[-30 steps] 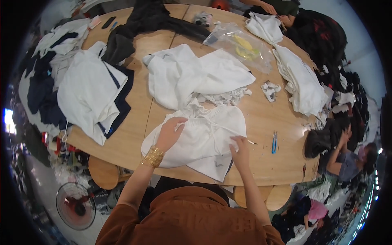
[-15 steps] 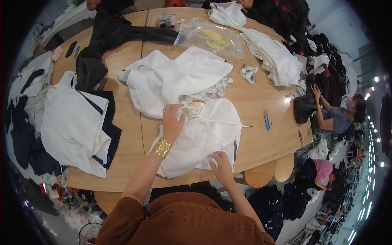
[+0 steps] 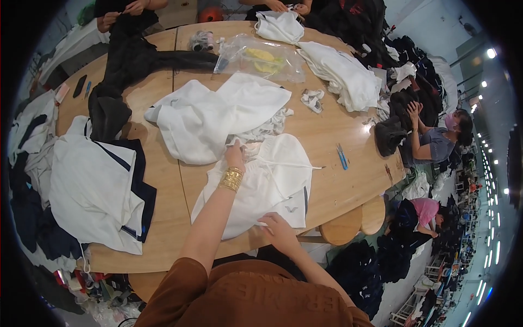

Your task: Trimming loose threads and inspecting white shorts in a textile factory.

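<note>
White drawstring shorts (image 3: 280,158) lie in front of me, with a gathered waistband, a dark side strip and a small dark emblem near one leg's hem. My left hand (image 3: 235,156), with gold bangles on its wrist, is at the waistband with its fingers closed on the edge; the fingertips are partly hidden. By the lower hem is my right hand (image 3: 277,230), its fingers loosely bent and apart, holding nothing that I can see. Just beyond the waistband lies another white garment (image 3: 212,117), with crumpled white strips (image 3: 267,128) beside it.
On the wooden table (image 3: 327,191) are blue thread snips (image 3: 342,157), a clear plastic bag (image 3: 259,60) with something yellow in it, and stacked white garments (image 3: 348,79). White and navy garments (image 3: 92,191) lie left. Co-workers handle cloth at the far side and right.
My left hand has drawn in its fingers at the waistband. The right hand has come back toward the near hem, and the emblem on the leg now shows. The whole view has shifted.
</note>
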Demonstrator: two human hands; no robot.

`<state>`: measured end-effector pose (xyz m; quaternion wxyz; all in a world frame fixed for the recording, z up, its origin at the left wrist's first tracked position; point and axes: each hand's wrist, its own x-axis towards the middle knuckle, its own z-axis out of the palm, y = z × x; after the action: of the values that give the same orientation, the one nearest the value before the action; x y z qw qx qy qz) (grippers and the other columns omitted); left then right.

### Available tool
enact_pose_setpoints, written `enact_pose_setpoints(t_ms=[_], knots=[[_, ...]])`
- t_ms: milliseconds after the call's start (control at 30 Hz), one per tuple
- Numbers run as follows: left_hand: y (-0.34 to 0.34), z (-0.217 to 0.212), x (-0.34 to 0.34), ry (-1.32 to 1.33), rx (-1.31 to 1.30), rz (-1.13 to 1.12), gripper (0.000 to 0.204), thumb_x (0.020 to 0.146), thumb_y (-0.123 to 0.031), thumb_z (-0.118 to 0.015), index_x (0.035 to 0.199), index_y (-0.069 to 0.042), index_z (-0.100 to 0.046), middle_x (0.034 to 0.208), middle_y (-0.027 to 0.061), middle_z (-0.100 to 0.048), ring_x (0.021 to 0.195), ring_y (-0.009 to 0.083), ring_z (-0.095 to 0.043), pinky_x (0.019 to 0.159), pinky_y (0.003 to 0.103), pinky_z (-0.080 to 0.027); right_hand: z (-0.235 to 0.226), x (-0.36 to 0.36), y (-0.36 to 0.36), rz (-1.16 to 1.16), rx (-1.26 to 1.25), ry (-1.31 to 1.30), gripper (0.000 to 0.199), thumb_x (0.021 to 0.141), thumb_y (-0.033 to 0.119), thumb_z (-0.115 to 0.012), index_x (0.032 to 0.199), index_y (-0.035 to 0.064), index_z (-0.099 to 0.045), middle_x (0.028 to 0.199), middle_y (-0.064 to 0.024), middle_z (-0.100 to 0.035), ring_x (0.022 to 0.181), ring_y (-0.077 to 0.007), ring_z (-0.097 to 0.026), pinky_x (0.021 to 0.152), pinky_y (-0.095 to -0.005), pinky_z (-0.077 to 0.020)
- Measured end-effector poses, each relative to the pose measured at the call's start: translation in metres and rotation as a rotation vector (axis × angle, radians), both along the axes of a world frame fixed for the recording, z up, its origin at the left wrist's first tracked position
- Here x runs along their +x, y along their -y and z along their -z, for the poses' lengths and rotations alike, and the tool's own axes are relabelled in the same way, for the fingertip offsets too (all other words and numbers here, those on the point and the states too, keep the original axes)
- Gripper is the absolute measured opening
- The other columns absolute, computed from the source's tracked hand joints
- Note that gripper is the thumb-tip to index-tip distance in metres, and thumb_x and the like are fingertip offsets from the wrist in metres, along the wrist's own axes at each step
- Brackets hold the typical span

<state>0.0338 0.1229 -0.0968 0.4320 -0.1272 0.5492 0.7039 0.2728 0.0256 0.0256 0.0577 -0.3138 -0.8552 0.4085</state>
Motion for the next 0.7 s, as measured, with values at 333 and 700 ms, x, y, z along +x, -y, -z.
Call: enact_pose_setpoints(t_ms=[333, 700], knots=[[0.061, -0.172, 0.078, -0.132, 0.537, 0.322, 0.027, 0.093, -0.019, -0.037, 0.110, -0.001, -0.046, 0.107, 0.0042, -0.054, 0.097, 0.0141, -0.053, 0.088, 0.030, -0.040, -0.079, 0.024, -0.086, 0.137, 0.061, -0.270, 0.023, 0.077, 0.003, -0.055, 0.100, 0.0046, -0.057, 0.098, -0.0121, -0.053, 0.090, -0.0272, -0.053, 0.077, -0.0324, -0.0425], [0.055, -0.252, 0.132, -0.441, 0.491, 0.675, 0.050, 0.089, -0.024, -0.045, 0.129, -0.001, -0.026, 0.115, 0.0076, -0.047, 0.101, 0.0150, -0.049, 0.084, 0.029, -0.042, -0.136, 0.015, -0.152, 0.166, -0.551, -0.582, 0.033, 0.081, 0.013, -0.058, 0.111, 0.0019, -0.051, 0.102, -0.0077, -0.054, 0.092, -0.0142, -0.052, 0.079, -0.0268, -0.0409]])
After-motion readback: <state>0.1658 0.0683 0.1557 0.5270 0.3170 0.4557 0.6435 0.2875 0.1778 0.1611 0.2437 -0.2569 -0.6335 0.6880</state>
